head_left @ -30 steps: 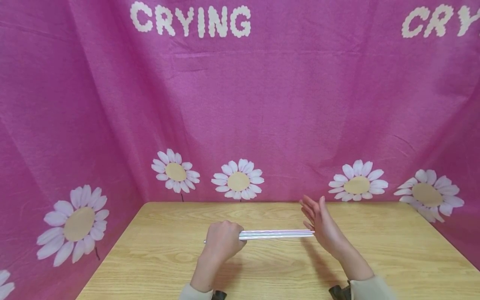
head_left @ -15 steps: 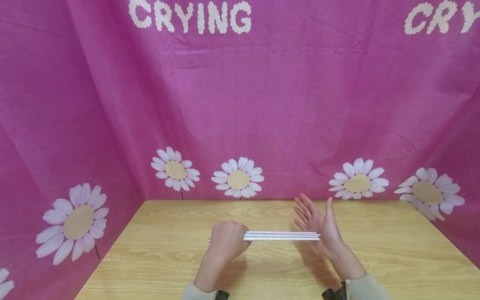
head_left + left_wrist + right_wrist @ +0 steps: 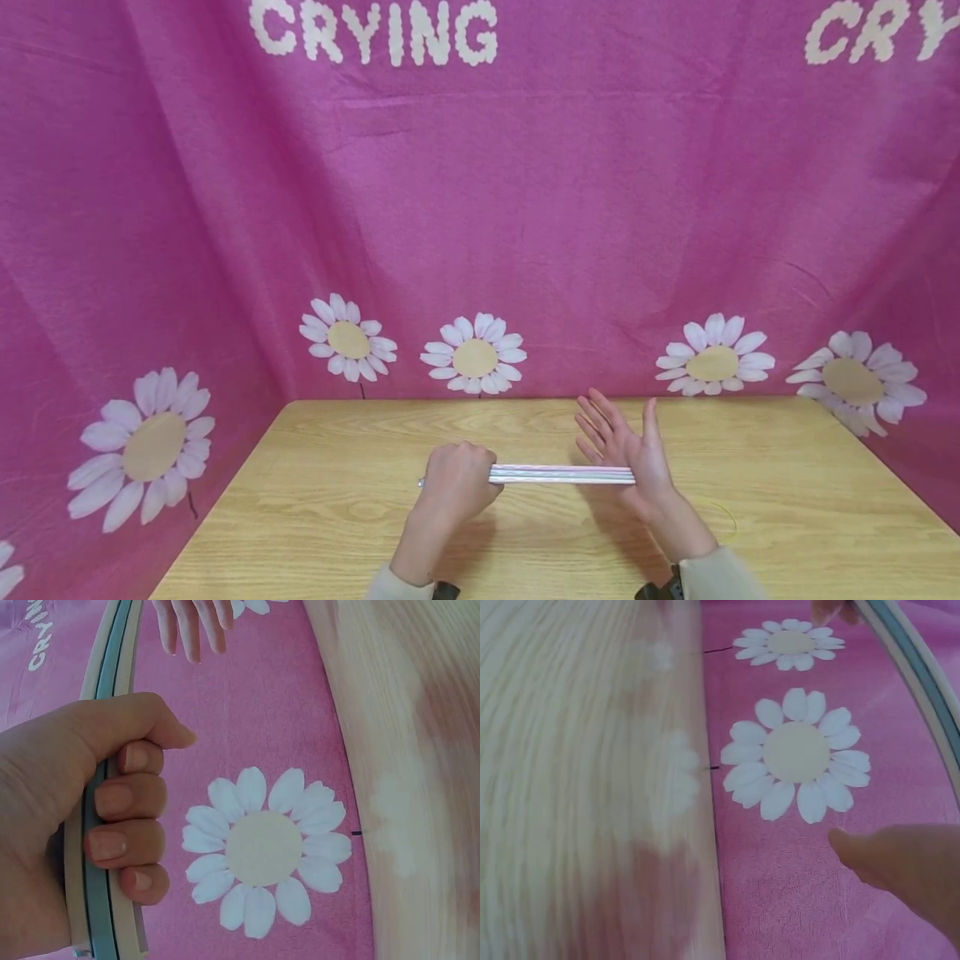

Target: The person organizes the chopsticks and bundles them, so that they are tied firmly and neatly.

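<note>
Above the pale wooden surface (image 3: pixel 787 517), left hand (image 3: pixel 457 482) fingers curl round thin pastel straws (image 3: pixel 562 475) lying crosswise; right hand (image 3: pixel 626 450), fingers spread, meets their far end

The straws (image 3: pixel 558 475) in the left hand (image 3: pixel 456 483) are white, pale pink and teal-blue. Beneath it the table (image 3: pixel 315 517) is light wood-grain. Beyond both hands, the magenta cloth (image 3: pixel 525 208) carries white daisies with tan centres and white "CRYING" lettering.
</note>
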`<state>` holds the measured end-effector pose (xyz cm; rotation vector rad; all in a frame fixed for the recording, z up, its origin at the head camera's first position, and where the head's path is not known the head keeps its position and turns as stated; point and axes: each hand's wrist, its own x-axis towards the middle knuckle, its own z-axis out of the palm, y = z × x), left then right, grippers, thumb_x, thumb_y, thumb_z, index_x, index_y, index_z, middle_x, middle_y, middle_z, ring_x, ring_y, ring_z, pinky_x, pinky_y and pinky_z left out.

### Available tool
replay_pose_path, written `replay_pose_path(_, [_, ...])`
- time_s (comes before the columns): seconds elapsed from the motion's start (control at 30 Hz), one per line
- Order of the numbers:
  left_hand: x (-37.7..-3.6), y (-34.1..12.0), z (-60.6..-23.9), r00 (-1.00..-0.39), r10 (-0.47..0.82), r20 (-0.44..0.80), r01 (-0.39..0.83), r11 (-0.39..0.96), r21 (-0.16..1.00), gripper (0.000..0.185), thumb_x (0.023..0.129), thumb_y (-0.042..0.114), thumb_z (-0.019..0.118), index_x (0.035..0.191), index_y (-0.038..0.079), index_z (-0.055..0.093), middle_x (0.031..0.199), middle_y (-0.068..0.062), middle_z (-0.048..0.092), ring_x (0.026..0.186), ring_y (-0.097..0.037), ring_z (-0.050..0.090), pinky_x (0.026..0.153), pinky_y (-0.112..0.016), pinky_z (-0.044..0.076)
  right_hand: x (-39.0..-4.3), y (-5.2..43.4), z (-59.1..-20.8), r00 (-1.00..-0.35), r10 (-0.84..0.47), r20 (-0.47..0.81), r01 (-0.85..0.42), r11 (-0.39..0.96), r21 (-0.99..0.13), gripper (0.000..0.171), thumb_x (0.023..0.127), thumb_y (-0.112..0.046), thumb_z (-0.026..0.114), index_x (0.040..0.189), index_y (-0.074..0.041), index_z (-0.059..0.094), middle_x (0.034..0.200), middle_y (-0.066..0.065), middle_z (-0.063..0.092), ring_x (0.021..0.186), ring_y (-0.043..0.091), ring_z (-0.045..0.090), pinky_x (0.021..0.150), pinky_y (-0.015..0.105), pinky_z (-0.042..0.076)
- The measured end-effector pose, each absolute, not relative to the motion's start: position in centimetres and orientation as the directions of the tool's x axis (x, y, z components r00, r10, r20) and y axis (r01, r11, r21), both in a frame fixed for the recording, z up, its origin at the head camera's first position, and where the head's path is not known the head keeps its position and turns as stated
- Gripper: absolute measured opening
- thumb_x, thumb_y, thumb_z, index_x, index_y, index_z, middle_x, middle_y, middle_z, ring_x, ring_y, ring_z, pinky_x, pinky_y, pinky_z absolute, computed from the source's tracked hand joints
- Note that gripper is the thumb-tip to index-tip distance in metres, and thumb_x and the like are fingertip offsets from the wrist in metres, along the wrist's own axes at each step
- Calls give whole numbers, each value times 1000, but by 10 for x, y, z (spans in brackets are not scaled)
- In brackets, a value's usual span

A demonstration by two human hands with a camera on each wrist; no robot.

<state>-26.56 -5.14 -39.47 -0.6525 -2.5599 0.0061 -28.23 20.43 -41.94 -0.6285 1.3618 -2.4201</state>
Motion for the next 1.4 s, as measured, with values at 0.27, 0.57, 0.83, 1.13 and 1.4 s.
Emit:
replay_pose_path(0.27, [-262, -47, -395, -772, 475, 422, 451, 878, -163, 41, 71, 28, 75, 50, 20, 41, 47, 10, 29, 44, -8, 27, 41, -24, 23, -282, 202, -421, -900, -404, 165, -9, -360, -933, 97, 82, -76, -15, 156, -14, -11, 165, 9, -12, 128, -12, 38, 122, 42, 1])
replay_pose_path(0.57, [-261, -43, -394, -757, 434, 489, 384, 901, -204, 43, 69, 30, 78, 47, 20, 43, 45, 10, 28, 44, -7, 23, 40, -23, 20, -282, 197, -423, -909, -380, 173, -59, -293, -954, 96, 88, -70, -12, 155, -2, -1, 143, -22, 38, 126, -12, 44, 106, 15, 35])
replay_pose_path(0.83, [-263, -43, -395, -774, 422, 472, 376, 906, -192, 44, 66, 30, 78, 47, 21, 40, 46, 10, 25, 44, -6, 26, 40, -24, 22, -282, 200, -426, -888, -381, 256, -119, -347, -930, 75, 95, -62, -6, 137, -26, 45, 136, -22, 53, 129, -6, 47, 107, 18, 38])
replay_pose_path(1.13, [-266, -48, -396, -789, 409, 458, 388, 910, -146, 47, 65, 25, 76, 48, 21, 33, 49, 10, 18, 45, -7, 24, 40, -25, 22, -282, 200, -421, -817, -470, 336, -94, -466, -880, 78, 98, -57, -6, 145, -11, 37, 139, -15, 54, 132, 0, 48, 109, 21, 38])
replay_pose_path(1.4, [-263, -45, -394, -752, 443, 487, 389, 896, -215, 46, 67, 29, 77, 47, 20, 37, 47, 10, 21, 45, -6, 21, 40, -23, 19, -282, 202, -419, -792, -472, 389, -86, -544, -835, 78, 99, -56, -6, 145, -8, 36, 142, -9, 53, 134, 3, 47, 109, 22, 38])
